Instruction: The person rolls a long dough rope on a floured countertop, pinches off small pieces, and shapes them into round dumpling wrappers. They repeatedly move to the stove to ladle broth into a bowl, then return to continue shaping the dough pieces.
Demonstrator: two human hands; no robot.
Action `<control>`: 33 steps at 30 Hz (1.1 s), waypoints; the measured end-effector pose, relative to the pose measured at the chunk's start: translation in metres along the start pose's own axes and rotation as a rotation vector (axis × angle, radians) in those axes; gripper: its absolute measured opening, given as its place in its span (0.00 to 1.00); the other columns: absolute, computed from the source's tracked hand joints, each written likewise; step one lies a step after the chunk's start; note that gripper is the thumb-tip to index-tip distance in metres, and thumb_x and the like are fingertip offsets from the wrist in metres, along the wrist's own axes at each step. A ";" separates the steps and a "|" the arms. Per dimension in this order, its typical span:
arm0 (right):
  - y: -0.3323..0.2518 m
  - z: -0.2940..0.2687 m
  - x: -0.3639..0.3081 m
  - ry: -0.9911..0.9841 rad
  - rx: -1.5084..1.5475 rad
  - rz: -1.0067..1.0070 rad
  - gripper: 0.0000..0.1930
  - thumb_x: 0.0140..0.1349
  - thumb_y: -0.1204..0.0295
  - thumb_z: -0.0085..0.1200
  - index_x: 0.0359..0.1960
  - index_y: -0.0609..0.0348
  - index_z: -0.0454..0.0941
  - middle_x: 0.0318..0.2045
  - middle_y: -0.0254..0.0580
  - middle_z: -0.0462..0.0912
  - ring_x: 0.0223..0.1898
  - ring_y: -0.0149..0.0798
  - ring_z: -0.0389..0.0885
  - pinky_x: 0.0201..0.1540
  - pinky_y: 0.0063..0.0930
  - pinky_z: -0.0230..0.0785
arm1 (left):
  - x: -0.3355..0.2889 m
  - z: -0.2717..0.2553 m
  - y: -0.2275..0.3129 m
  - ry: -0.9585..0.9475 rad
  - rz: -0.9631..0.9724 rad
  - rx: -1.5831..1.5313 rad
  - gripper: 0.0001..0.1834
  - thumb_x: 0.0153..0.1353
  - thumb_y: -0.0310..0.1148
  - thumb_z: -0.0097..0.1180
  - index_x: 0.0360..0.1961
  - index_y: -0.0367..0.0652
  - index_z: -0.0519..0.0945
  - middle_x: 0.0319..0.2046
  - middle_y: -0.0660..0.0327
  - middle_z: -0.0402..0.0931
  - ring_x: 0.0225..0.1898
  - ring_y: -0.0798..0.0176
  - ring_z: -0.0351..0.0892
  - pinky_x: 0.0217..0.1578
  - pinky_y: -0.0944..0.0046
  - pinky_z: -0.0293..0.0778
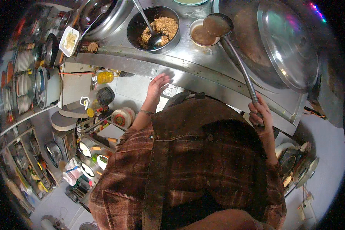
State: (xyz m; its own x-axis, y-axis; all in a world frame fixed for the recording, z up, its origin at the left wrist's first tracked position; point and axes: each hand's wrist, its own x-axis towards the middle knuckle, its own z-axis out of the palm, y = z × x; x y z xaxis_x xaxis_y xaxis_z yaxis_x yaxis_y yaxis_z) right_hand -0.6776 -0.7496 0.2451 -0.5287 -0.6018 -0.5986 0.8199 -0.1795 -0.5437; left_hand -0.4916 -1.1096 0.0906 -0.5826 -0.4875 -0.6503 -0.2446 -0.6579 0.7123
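Note:
My right hand (261, 115) is wrapped round the long handle of a metal ladle (238, 63). The ladle's bowl, holding brown liquid, is over the right side of a small white bowl (193, 30) of brown broth; whether they touch I cannot tell. My left hand (157, 86) hangs in front of the counter edge, fingers stretched out, holding nothing. Beyond it on the counter stands a dark pot (133, 30) of tan beans or nuts (168, 27), with a second ladle (143, 14) standing in it.
On the right lies a large wok (241, 34), partly covered by a domed metal lid (291, 46). A white tray (69, 41) with food scraps sits at the counter's left end. Oil bottles (105, 77), stacked plates (23, 61) and shelves (30, 161) crowd the left side.

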 end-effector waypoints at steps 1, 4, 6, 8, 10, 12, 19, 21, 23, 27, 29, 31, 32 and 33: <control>0.001 0.002 0.001 0.034 -0.066 0.003 0.25 0.62 0.75 0.44 0.62 0.52 0.57 0.22 0.36 0.66 0.10 0.20 0.59 0.10 0.13 0.49 | -0.001 -0.002 0.000 0.004 -0.007 -0.005 0.16 0.63 0.29 0.45 0.52 0.40 0.71 0.48 0.55 0.75 0.48 0.60 0.75 0.51 0.59 0.70; 0.005 0.004 0.004 0.043 -0.219 -0.012 0.26 0.61 0.75 0.46 0.62 0.52 0.57 0.22 0.36 0.69 0.10 0.21 0.59 0.11 0.13 0.47 | -0.002 -0.007 -0.001 0.010 -0.009 -0.015 0.16 0.62 0.29 0.45 0.52 0.40 0.71 0.48 0.55 0.75 0.48 0.60 0.75 0.51 0.58 0.69; 0.007 0.004 0.007 0.067 -0.317 -0.029 0.26 0.61 0.74 0.47 0.62 0.51 0.57 0.22 0.35 0.70 0.10 0.21 0.59 0.11 0.13 0.48 | -0.003 -0.009 -0.002 0.007 -0.010 -0.011 0.17 0.62 0.29 0.45 0.53 0.40 0.70 0.48 0.55 0.75 0.49 0.60 0.75 0.51 0.58 0.69; 0.009 0.002 0.009 0.065 -0.380 -0.043 0.27 0.61 0.73 0.48 0.62 0.50 0.57 0.22 0.34 0.70 0.10 0.21 0.59 0.11 0.13 0.48 | -0.003 -0.010 -0.002 0.001 -0.014 0.005 0.17 0.64 0.32 0.44 0.53 0.40 0.69 0.48 0.56 0.75 0.49 0.61 0.75 0.50 0.60 0.70; 0.011 0.000 0.011 0.082 -0.420 -0.048 0.27 0.61 0.72 0.49 0.63 0.49 0.56 0.22 0.34 0.71 0.10 0.21 0.59 0.11 0.13 0.49 | -0.004 -0.011 -0.001 -0.002 -0.013 0.009 0.17 0.64 0.33 0.45 0.53 0.41 0.68 0.48 0.56 0.75 0.49 0.61 0.75 0.50 0.60 0.71; 0.012 -0.001 0.012 0.062 -0.444 -0.074 0.28 0.60 0.72 0.49 0.63 0.49 0.56 0.20 0.33 0.70 0.10 0.21 0.60 0.11 0.14 0.49 | -0.004 -0.011 -0.001 -0.007 -0.009 0.005 0.17 0.64 0.32 0.45 0.53 0.40 0.69 0.47 0.56 0.75 0.48 0.61 0.75 0.49 0.60 0.71; 0.019 -0.001 0.016 0.153 -0.651 -0.091 0.30 0.59 0.75 0.49 0.63 0.48 0.55 0.15 0.28 0.67 0.09 0.22 0.60 0.10 0.17 0.49 | -0.001 -0.008 0.002 0.003 -0.024 0.009 0.15 0.65 0.31 0.45 0.51 0.40 0.70 0.46 0.56 0.76 0.48 0.62 0.76 0.48 0.62 0.73; 0.019 -0.002 0.016 0.123 -0.654 -0.105 0.29 0.60 0.75 0.48 0.63 0.48 0.55 0.16 0.30 0.68 0.09 0.22 0.59 0.10 0.16 0.49 | 0.001 -0.008 0.002 -0.008 -0.023 0.002 0.14 0.65 0.31 0.45 0.51 0.40 0.70 0.46 0.56 0.76 0.48 0.62 0.76 0.48 0.62 0.73; 0.018 -0.004 0.016 0.102 -0.549 -0.079 0.28 0.61 0.74 0.47 0.63 0.48 0.55 0.18 0.31 0.67 0.08 0.22 0.58 0.09 0.15 0.49 | 0.002 -0.007 0.001 -0.013 -0.021 0.004 0.14 0.65 0.31 0.45 0.51 0.40 0.70 0.46 0.56 0.76 0.47 0.62 0.76 0.48 0.62 0.72; 0.011 -0.009 0.013 0.007 -0.083 0.004 0.26 0.63 0.73 0.44 0.63 0.51 0.54 0.21 0.33 0.65 0.08 0.20 0.57 0.08 0.13 0.50 | 0.004 -0.002 0.002 -0.015 -0.024 0.013 0.16 0.65 0.31 0.45 0.52 0.40 0.69 0.47 0.55 0.76 0.48 0.61 0.76 0.49 0.61 0.72; 0.009 -0.011 0.009 -0.038 0.110 0.018 0.24 0.65 0.73 0.41 0.63 0.52 0.54 0.22 0.33 0.63 0.08 0.19 0.57 0.07 0.13 0.51 | 0.005 0.001 0.003 -0.019 -0.030 0.024 0.16 0.65 0.31 0.45 0.53 0.39 0.69 0.47 0.55 0.75 0.48 0.61 0.76 0.50 0.61 0.71; 0.007 -0.015 0.005 -0.048 0.265 0.020 0.23 0.66 0.74 0.39 0.63 0.54 0.54 0.23 0.32 0.62 0.08 0.18 0.58 0.07 0.13 0.52 | 0.007 0.006 0.004 -0.027 -0.037 0.037 0.16 0.65 0.31 0.46 0.53 0.40 0.69 0.48 0.54 0.75 0.48 0.61 0.76 0.50 0.61 0.71; 0.008 -0.018 0.003 -0.032 0.322 0.021 0.22 0.67 0.74 0.38 0.63 0.53 0.54 0.23 0.32 0.63 0.08 0.18 0.58 0.07 0.13 0.52 | 0.008 0.008 0.004 -0.028 -0.040 0.043 0.16 0.65 0.31 0.46 0.53 0.40 0.68 0.48 0.55 0.75 0.48 0.62 0.76 0.50 0.61 0.71; 0.008 -0.021 0.002 -0.031 0.402 0.017 0.22 0.68 0.73 0.36 0.63 0.53 0.54 0.23 0.33 0.63 0.07 0.17 0.58 0.07 0.13 0.53 | 0.008 0.011 0.004 -0.027 -0.042 0.049 0.16 0.65 0.31 0.46 0.53 0.40 0.68 0.48 0.55 0.75 0.48 0.62 0.76 0.50 0.61 0.71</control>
State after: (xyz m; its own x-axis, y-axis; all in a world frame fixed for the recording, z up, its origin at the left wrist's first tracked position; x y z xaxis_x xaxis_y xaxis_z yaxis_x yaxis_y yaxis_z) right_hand -0.6767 -0.7357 0.2268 -0.5127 -0.6290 -0.5843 0.8521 -0.4561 -0.2567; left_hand -0.5058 -1.1103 0.0913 -0.5917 -0.4442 -0.6727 -0.3066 -0.6477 0.6974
